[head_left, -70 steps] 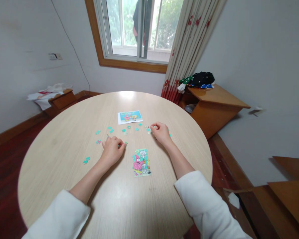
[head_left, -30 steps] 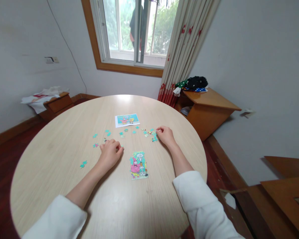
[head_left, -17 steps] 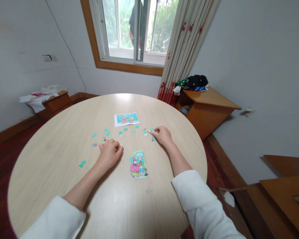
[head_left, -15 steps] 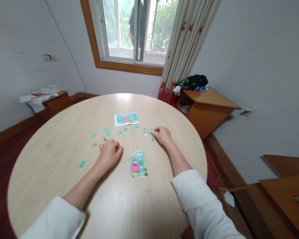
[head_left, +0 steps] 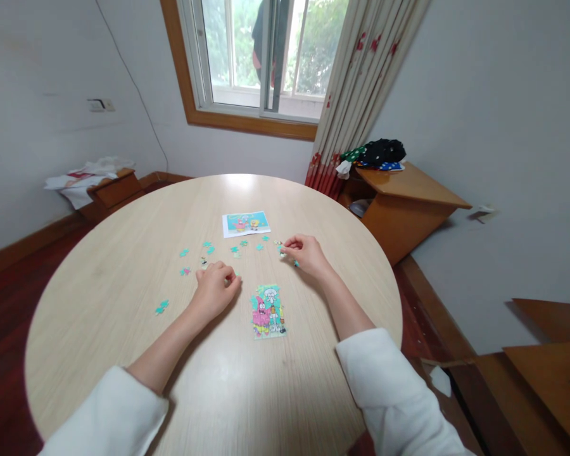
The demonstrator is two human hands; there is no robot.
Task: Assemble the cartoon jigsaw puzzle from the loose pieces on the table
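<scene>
Since half a second ago, the right hand (head_left: 308, 254) has moved slightly toward the left edge of the table (head_left: 218, 392), while the left hand (head_left: 215, 285) stays almost at its place. The right hand is nearly closed, its thumb and finger close together above loose pieces (head_left: 278, 243); I cannot tell if it has hold of one. The left hand is curled low, and what is under it is hidden. Around the table's middle lies the joined puzzle (head_left: 268, 311); toward the far edge lies a card (head_left: 246, 224).
</scene>
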